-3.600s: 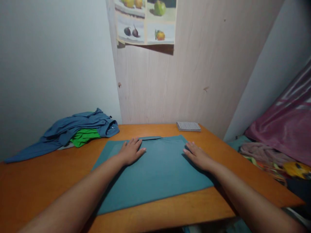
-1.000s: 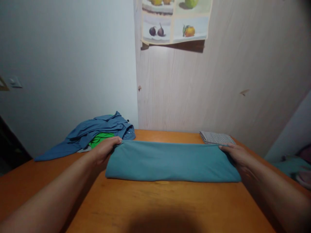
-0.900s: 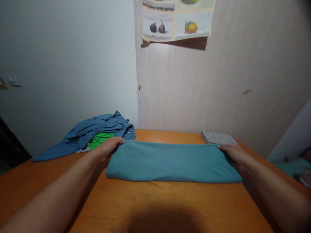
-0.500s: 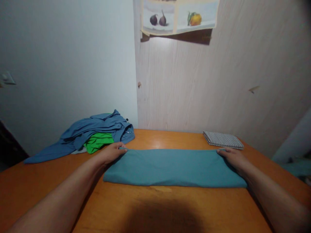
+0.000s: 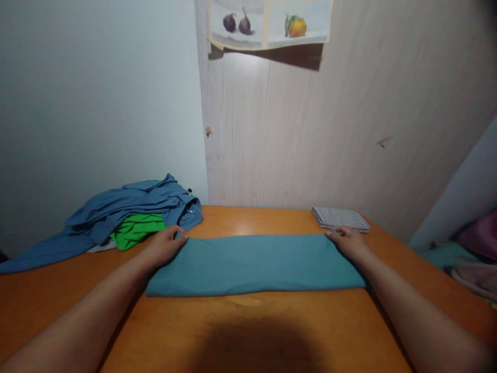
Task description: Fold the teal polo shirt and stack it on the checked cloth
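Observation:
A teal cloth garment point(image 5: 256, 265), folded into a long flat strip, lies across the wooden table in front of me. Its exact kind does not show. My left hand point(image 5: 169, 244) pinches its far left corner between thumb and fingers. At the far right corner, my right hand point(image 5: 349, 242) grips the edge in the same way. The far edge runs nearly straight between both hands, and the near edge lies on the tabletop.
A heap with a blue collared shirt point(image 5: 132, 207) and a bright green cloth point(image 5: 137, 230) lies at the back left. A folded striped cloth point(image 5: 340, 219) sits at the back right of the wooden table point(image 5: 248, 331). The wall point(image 5: 264, 129) stands directly behind.
The view has turned slightly to the right, so everything appears shifted left. Both hands keep their hold on the teal cloth's far corners, and its folded shape looks the same.

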`<state>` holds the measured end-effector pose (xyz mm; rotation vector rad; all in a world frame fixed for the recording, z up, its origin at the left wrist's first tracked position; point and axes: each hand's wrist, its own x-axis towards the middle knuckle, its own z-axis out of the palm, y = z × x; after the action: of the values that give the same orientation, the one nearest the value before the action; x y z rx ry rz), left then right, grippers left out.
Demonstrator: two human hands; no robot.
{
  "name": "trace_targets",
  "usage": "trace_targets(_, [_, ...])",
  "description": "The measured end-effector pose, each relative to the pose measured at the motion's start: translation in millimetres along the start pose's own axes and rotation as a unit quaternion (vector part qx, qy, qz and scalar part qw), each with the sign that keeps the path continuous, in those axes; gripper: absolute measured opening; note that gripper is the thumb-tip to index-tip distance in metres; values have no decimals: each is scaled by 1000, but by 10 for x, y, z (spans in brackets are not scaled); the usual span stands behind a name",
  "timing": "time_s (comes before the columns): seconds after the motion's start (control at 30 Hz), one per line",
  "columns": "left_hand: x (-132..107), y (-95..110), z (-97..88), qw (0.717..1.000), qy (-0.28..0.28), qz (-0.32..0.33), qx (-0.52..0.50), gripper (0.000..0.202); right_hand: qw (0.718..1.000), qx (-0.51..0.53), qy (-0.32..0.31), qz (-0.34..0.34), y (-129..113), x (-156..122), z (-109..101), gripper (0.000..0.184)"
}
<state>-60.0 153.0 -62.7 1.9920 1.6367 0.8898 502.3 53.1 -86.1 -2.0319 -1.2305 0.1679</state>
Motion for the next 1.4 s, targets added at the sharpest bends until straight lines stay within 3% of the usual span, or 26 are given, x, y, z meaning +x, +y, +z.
trace_targets(0.1, [13, 35, -1, 990, 67, 48, 113, 37, 997, -65, 38, -28, -60, -49, -96, 52])
trace_targets(0.2, [-35, 226, 53, 978, 74, 121, 154, 43, 990, -89, 45, -96, -271, -158, -175, 50])
trace_targets(0.37, [-286, 628, 314, 961, -30, 241, 132, 51, 960, -51, -67, -267, -747, -504, 44, 56])
trace_targets(0.43, [-392, 681, 405, 948, -91, 249, 174, 59, 939, -79, -127, -310, -828, -643, 208, 65])
trace_targets(0.6, [-459, 566, 478, 928, -199, 194, 249, 73, 910, -195, -226, -288, -719, -757, 448, 82])
trace_targets(0.83, [-425, 510, 464, 923, -210, 185, 263, 76, 907, -212, -250, -266, -699, -712, 384, 88])
trace_targets(1.0, [-455, 779, 488, 916, -195, 229, 265, 74, 915, -189, -238, -264, -931, -752, 341, 89])
trace_targets(1.1, [-427, 1080, 631, 907, -191, 286, 242, 63, 906, -165, -232, -312, -1191, -809, 414, 84])
trace_targets(1.2, [-402, 1310, 891, 902, -181, 322, 221, 59, 895, -150, -241, -345, -1400, -896, 578, 79])
trace_targets(1.3, [-418, 1361, 1134, 903, -197, 311, 222, 63, 887, -163, -259, -346, -1445, -968, 746, 75])
trace_targets(1.4, [-447, 1300, 1244, 903, -203, 302, 227, 67, 885, -169, -261, -346, -1389, -985, 835, 73])
